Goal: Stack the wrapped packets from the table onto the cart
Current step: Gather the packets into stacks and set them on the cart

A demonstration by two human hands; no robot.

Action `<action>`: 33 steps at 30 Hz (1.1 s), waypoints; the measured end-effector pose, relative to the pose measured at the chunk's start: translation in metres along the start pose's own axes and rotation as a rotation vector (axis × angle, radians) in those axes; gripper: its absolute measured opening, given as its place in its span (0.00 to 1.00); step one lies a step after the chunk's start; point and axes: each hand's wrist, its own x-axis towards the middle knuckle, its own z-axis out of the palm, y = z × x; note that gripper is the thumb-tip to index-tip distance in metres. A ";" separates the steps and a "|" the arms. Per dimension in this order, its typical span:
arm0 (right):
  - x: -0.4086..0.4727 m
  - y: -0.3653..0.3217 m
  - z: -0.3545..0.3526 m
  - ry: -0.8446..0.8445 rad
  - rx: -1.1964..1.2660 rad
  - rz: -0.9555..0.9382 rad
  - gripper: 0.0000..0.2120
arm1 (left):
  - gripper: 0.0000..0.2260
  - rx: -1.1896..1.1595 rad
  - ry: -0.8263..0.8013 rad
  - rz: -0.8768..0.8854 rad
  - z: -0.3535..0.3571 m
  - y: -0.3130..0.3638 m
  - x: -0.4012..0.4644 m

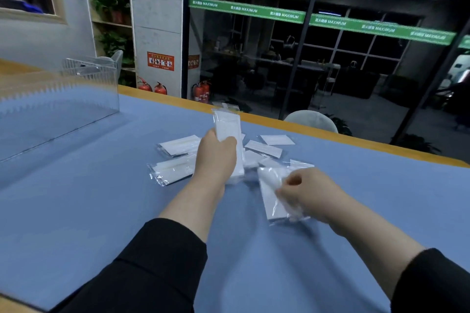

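Both hands work over a blue desk point(101, 198) with a wooden edge. The left hand point(216, 157) is closed around a stack of packets point(227, 122) — white pads in clear wrap — held upright, its top end rising above the fingers and its lower end showing beside the wrist. The right hand point(307, 193) pinches one packet point(273, 198) by its near edge, thumb on top; the packet is blurred and whether it touches the desk cannot be told.

More loose packets point(264, 148) lie scattered flat on the desk beyond and between the hands — two point(175, 157) to the left of the left hand, overlapping a little, and several to the right of the stack, some tilted across each other. Well apart at the far left of the desk stands a clear box point(84, 89), blurred at its rim. Both forearms are bare below black sleeves point(152, 262).
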 end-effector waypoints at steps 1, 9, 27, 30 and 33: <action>0.000 0.000 -0.004 0.075 0.099 -0.044 0.11 | 0.10 -0.008 0.001 -0.014 0.001 0.000 0.000; 0.004 -0.026 -0.032 0.247 0.588 -0.261 0.09 | 0.08 -0.270 -0.063 -0.212 0.015 -0.006 -0.005; 0.066 -0.002 -0.033 -0.112 -0.511 0.054 0.27 | 0.11 0.112 -0.116 -0.038 0.034 -0.027 -0.006; 0.070 -0.007 -0.030 -0.151 -0.513 0.085 0.20 | 0.12 0.094 -0.100 -0.035 0.033 -0.025 -0.006; 0.072 -0.003 -0.036 -0.086 -0.400 0.090 0.09 | 0.11 0.036 -0.067 -0.073 0.031 -0.024 -0.004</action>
